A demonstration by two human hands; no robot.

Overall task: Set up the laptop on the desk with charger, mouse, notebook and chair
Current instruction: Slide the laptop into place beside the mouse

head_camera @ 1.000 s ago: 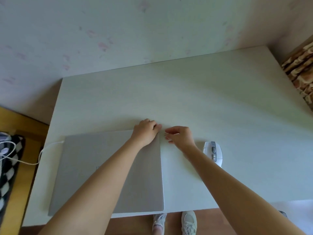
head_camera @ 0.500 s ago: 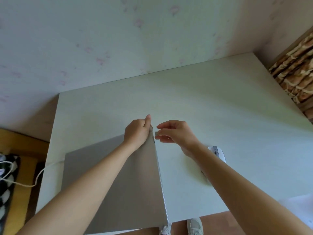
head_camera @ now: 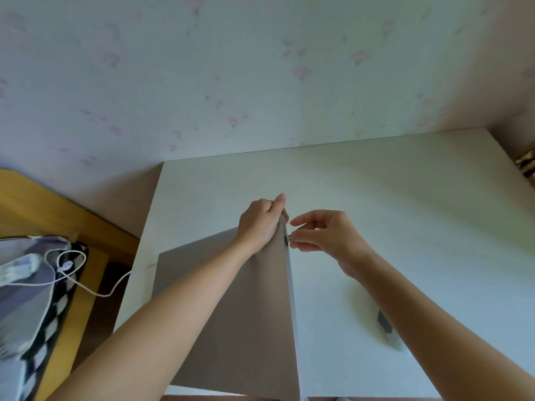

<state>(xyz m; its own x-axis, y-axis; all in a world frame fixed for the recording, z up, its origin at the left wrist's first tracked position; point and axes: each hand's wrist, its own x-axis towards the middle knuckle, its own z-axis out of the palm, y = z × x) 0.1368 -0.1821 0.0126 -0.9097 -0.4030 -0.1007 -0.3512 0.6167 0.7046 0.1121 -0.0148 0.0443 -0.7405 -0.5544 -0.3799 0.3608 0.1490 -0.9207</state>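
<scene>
While both forearms reach in from the near edge of the desk (head_camera: pixel 376 175), I see the closed laptop (head_camera: pixel 231 314) tipped up on its left side, its right edge raised off the desk surface and its grey lid facing left. It sits toward the near-left corner of the desk, its near corner hanging at the front edge. Just right of it, close to the near edge, a blurred pale shape with a dark strip shows from under my right forearm; I take it for the mouse (head_camera: pixel 383 322), though it is too smeared to be sure. Farther in, my left hand (head_camera: pixel 262 221) is closed around the far right corner of the laptop, thumb up along the edge, holding that side lifted. Right beside it my right hand (head_camera: pixel 327 235) pinches a small USB plug (head_camera: pixel 288 239) between thumb and fingertips, the metal end touching the laptop's raised side edge; I cannot tell whether it is seated in a port. Off the left edge of the desk a white charger cable (head_camera: pixel 86 285) runs from the laptop's left side and loops over a checkered fabric (head_camera: pixel 37 299) on a yellow wooden frame (head_camera: pixel 37 204). Beyond the desk's far edge stands a pale wall (head_camera: pixel 260 82) with faint pink marks.
</scene>
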